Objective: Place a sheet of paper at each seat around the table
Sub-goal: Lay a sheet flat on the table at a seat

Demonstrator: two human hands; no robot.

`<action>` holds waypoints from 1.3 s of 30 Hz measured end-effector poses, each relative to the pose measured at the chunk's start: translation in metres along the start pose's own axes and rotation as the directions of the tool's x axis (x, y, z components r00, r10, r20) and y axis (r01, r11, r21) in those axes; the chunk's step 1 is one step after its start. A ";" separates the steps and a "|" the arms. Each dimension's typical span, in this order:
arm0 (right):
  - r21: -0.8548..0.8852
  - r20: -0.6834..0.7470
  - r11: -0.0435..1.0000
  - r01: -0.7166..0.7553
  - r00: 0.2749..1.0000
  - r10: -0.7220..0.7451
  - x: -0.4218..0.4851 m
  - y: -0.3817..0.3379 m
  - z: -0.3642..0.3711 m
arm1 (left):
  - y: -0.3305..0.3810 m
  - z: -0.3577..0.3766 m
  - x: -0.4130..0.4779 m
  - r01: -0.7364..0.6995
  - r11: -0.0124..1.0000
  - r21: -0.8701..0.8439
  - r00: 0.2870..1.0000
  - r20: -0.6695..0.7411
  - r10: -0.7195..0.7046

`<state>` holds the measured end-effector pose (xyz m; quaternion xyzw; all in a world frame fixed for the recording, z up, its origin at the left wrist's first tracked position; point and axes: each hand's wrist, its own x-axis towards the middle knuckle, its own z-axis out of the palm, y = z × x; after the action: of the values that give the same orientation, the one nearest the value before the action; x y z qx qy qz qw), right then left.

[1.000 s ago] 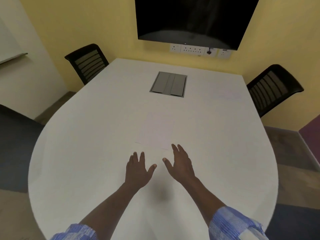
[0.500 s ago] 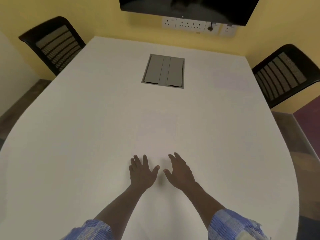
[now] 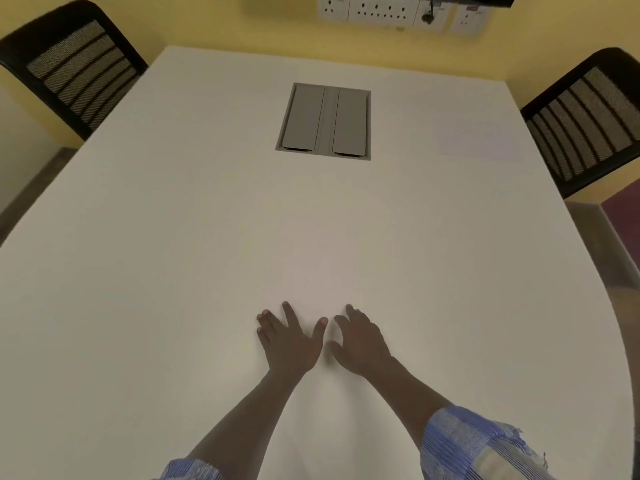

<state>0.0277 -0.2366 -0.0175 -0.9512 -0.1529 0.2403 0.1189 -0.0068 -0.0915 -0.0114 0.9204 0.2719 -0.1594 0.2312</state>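
Reaching forward over the white surface, both hands arrive at the near edge of a sheet of paper that lies flat in the middle, barely distinguishable from the tabletop because it is almost the same pale colour. The left hand is spread palm down with its fingers apart, its fingertips at or just short of the sheet's near left corner. The right hand is beside it, fingers loosely curled and also open, its tips at the near right part of the edge. Neither hand has closed on anything; whether the fingertips actually touch the paper cannot be told.

Whether this is one sheet or a thin stack also cannot be told. Paper will be very light, limp and thin, and lying flush on a smooth top it gives nothing to pinch. The likely way to take it is to press lightly with the fingertips and slide the near edge toward the body, or to lift a corner with a fingernail and then pinch it between thumb and forefinger. Too much pressure could crease it; too fast a lift could let it flutter.

Two black mesh-backed chairs stand at the far corners, the left chair and the right chair, and a fainter pale patch near the right one may be a sheet already laid. A grey cable hatch sits beyond the paper.
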 end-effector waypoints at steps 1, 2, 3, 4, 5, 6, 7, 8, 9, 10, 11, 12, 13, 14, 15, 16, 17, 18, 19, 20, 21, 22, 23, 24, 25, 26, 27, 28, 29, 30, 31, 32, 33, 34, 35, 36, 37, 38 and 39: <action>0.008 -0.001 1.000 0.001 1.000 -0.001 0.001 0.000 0.000 | 0.003 0.000 0.000 -0.005 1.000 0.003 1.000 -0.011 0.005; 0.013 -0.004 1.000 0.005 1.000 -0.005 0.002 0.001 0.000 | 0.005 -0.001 0.000 -0.004 0.999 -0.035 1.000 -0.010 0.004; 0.015 -0.007 1.000 0.009 1.000 -0.009 0.002 0.001 0.001 | 0.007 -0.002 0.001 0.002 0.996 -0.093 1.000 0.000 -0.002; 0.017 -0.010 1.000 0.014 1.000 -0.014 0.003 0.001 0.001 | 0.009 -0.003 0.002 0.008 0.992 -0.130 1.000 0.007 -0.007; 0.017 -0.013 1.000 0.018 1.000 -0.017 0.003 0.001 0.001 | 0.011 -0.004 0.003 0.009 0.992 -0.125 1.000 0.006 -0.008; 0.017 -0.018 1.000 0.021 1.000 -0.020 0.003 0.001 0.001 | 0.012 -0.004 0.004 0.013 0.995 -0.097 1.000 0.005 -0.012; 0.018 -0.022 1.000 0.023 0.999 -0.023 0.003 0.001 0.002 | 0.012 -0.004 0.005 0.016 0.997 -0.079 1.000 0.011 -0.015; 0.018 -0.025 0.999 0.027 0.999 -0.026 0.003 0.001 0.001 | 0.013 -0.004 0.005 0.018 0.996 -0.085 1.000 0.020 -0.016; 0.019 -0.027 0.999 0.030 0.999 -0.030 0.003 0.001 0.001 | 0.013 -0.004 0.006 0.011 0.995 -0.101 1.000 0.027 -0.008; 0.021 -0.030 0.999 0.033 0.999 -0.033 0.003 0.001 0.001 | 0.013 -0.004 0.006 -0.008 0.993 -0.118 1.000 0.025 0.011; 0.022 -0.036 0.999 0.037 0.999 -0.036 0.003 0.002 0.002 | 0.014 -0.004 0.006 -0.033 0.990 -0.139 0.999 0.019 0.036; 0.023 -0.044 0.999 0.041 0.998 -0.040 0.002 0.002 0.002 | 0.016 -0.005 0.006 -0.059 0.984 -0.167 0.998 0.017 0.063; 0.024 -0.050 0.999 0.044 0.998 -0.043 0.002 0.002 0.002 | 0.019 -0.005 0.006 -0.081 0.974 -0.212 0.996 0.020 0.087; 0.025 -0.055 0.999 0.046 0.998 -0.044 0.002 0.003 0.003 | 0.021 -0.006 0.007 -0.091 0.958 -0.270 0.994 0.030 0.103; 0.028 -0.058 0.999 0.045 0.997 -0.044 0.001 0.003 0.003 | 0.023 -0.005 0.009 -0.087 0.936 -0.340 0.993 0.041 0.107; 0.031 -0.062 0.999 0.045 0.997 -0.043 0.001 0.004 0.003 | 0.024 -0.006 0.011 -0.068 0.904 -0.423 0.994 0.052 0.100; 0.031 -0.065 0.998 0.045 0.997 -0.043 0.001 0.004 0.003 | 0.025 -0.007 0.014 -0.042 0.858 -0.512 0.994 0.065 0.087; 0.029 -0.069 0.998 0.047 0.997 -0.045 0.002 0.005 0.003 | 0.026 -0.010 0.018 -0.014 0.806 -0.592 0.994 0.077 0.074; 0.027 -0.072 0.998 0.048 0.996 -0.046 0.003 0.005 0.003 | 0.026 -0.013 0.021 0.015 0.753 -0.658 0.994 0.089 0.059; 0.029 -0.076 0.998 0.049 0.996 -0.046 0.003 0.006 0.003 | 0.027 -0.017 0.026 0.045 0.690 -0.722 0.994 0.099 0.039; 0.033 -0.081 0.998 0.050 0.996 -0.047 0.004 0.006 0.003 | 0.029 -0.023 0.032 0.074 0.617 -0.784 0.994 0.108 0.018; 0.037 -0.083 0.998 0.052 0.995 -0.049 0.004 0.008 0.002 | 0.030 -0.029 0.039 0.100 0.545 -0.833 0.993 0.118 -0.003; 0.039 -0.080 0.998 0.055 0.995 -0.051 0.004 0.009 0.002 | 0.031 -0.036 0.047 0.118 0.498 -0.859 0.992 0.125 -0.020; 0.035 -0.076 0.998 0.057 0.996 -0.055 0.004 0.010 0.003 | 0.031 -0.045 0.055 0.125 0.496 -0.859 0.992 0.126 -0.033; 0.029 -0.072 0.998 0.060 0.996 -0.058 0.004 0.011 0.003 | 0.032 -0.053 0.064 0.118 0.533 -0.838 0.992 0.118 -0.034; 0.025 -0.068 0.998 0.062 0.996 -0.060 0.004 0.012 0.003 | 0.033 -0.061 0.071 0.091 0.598 -0.796 0.995 0.090 -0.031; 0.024 -0.063 0.998 0.061 0.996 -0.060 0.004 0.013 0.003 | 0.034 -0.067 0.079 0.059 0.682 -0.729 0.998 0.053 -0.029; 0.023 -0.058 0.998 0.060 0.997 -0.059 0.005 0.013 0.003 | 0.037 -0.072 0.084 0.033 0.757 -0.653 0.999 0.025 -0.022; 0.020 -0.053 0.998 0.061 0.997 -0.060 0.006 0.013 0.003 | 0.039 -0.076 0.088 0.010 0.815 -0.580 1.000 0.005 -0.009; 0.018 -0.047 0.998 0.062 0.997 -0.061 0.006 0.013 0.002 | 0.042 -0.080 0.089 -0.006 0.862 -0.508 1.000 0.000 0.007; 0.025 -0.037 0.998 0.059 0.998 -0.058 0.006 0.013 0.000 | 0.045 -0.085 0.088 -0.025 0.888 -0.459 1.000 -0.002 0.027; 0.042 -0.027 0.998 0.051 0.998 -0.050 0.005 0.012 -0.002 | 0.048 -0.089 0.086 -0.055 0.898 -0.436 0.998 -0.020 0.051; 0.063 -0.022 0.997 0.040 0.999 -0.039 0.004 0.012 -0.005 | 0.050 -0.093 0.082 -0.077 0.898 -0.434 0.997 -0.039 0.067; 0.081 -0.029 0.996 0.032 0.999 -0.030 0.001 0.012 -0.009 | 0.051 -0.096 0.078 -0.090 0.891 -0.444 0.996 -0.060 0.070; 0.102 -0.048 0.994 0.028 0.999 -0.023 -0.003 0.012 -0.014 | 0.052 -0.098 0.073 -0.118 0.886 -0.449 0.993 -0.078 0.093; 0.133 -0.072 0.991 0.021 0.997 -0.012 -0.008 0.011 -0.019 | 0.053 -0.101 0.067 -0.167 0.880 -0.445 0.986 -0.101 0.135; 0.183 -0.096 0.983 0.008 0.995 0.010 -0.014 0.010 -0.025 | 0.054 -0.108 0.058 -0.208 0.875 -0.436 0.977 -0.126 0.169; 0.245 -0.115 0.970 -0.007 0.993 0.036 -0.021 0.008 -0.032 | 0.054 -0.115 0.048 -0.236 0.881 -0.409 0.971 -0.128 0.201; 0.314 -0.130 0.949 -0.017 0.990 0.060 -0.029 0.007 -0.040 | 0.054 -0.121 0.038 -0.242 0.892 -0.381 0.970 -0.109 0.217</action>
<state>0.0245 -0.2590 0.0266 -0.9375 -0.0857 0.1976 0.2733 0.0752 -0.0539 0.0929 0.8857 0.1950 -0.0440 0.4190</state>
